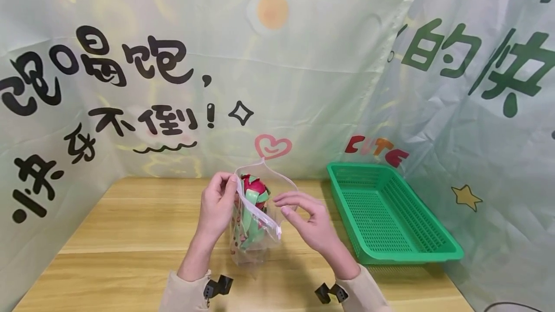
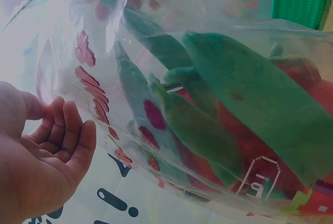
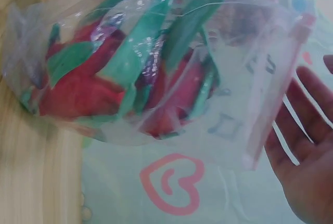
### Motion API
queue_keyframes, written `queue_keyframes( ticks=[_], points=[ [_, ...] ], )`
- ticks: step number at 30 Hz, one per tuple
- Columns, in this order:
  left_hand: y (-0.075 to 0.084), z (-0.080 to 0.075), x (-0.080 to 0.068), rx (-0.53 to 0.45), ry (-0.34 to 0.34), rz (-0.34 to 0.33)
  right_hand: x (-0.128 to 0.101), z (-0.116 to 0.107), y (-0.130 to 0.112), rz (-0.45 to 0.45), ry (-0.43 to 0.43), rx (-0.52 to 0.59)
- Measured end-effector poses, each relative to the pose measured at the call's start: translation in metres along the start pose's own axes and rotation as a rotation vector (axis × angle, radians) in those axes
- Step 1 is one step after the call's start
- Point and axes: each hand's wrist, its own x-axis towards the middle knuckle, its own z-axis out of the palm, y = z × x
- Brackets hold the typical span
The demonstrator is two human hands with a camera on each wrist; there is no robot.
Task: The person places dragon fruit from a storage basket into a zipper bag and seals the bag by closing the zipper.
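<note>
A clear zip bag (image 1: 249, 255) stands on the table with its mouth spread wide. Inside are red dragon fruit (image 3: 78, 96) with long green scales, at least two by the look of the right wrist view. My left hand (image 1: 217, 201) pinches the left side of the bag's rim between thumb and fingers. On the opposite side, my right hand (image 1: 313, 220) holds its fingers loosely extended by the rim, gripping nothing; whether the fingertips touch the plastic I cannot tell. A white slider (image 1: 278, 231) sits at the front end of the zip strip (image 1: 259, 212).
A green plastic basket (image 1: 433, 255) with slotted walls stands to the right on the wooden table (image 1: 130, 235). Pale printed cloth (image 1: 303, 85) hangs behind and along both sides. Each sleeve carries a small black device at the wrist.
</note>
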Motion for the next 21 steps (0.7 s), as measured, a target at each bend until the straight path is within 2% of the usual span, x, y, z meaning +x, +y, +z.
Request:
queue_keyframes(
  ticks=[2,5,10,12,18,21],
  points=[
    [0.000,0.001,0.000,-0.003,0.008,-0.006,-0.003,-0.003,-0.002,-0.011,0.084,-0.025],
    [0.000,0.002,0.000,-0.007,0.022,-0.019,-0.008,-0.005,-0.003,0.008,0.175,-0.005],
    [0.000,0.004,-0.001,-0.035,0.056,-0.041,-0.020,-0.005,-0.002,0.049,0.251,0.015],
    [0.000,0.005,0.000,-0.041,0.066,-0.049,-0.023,-0.004,0.000,0.037,0.246,0.004],
    [0.000,0.006,-0.001,-0.039,0.080,-0.063,-0.028,0.001,0.008,-0.079,0.128,-0.020],
    [0.000,0.007,-0.001,-0.041,0.090,-0.065,-0.028,0.006,0.009,-0.123,0.110,-0.044]
  ],
)
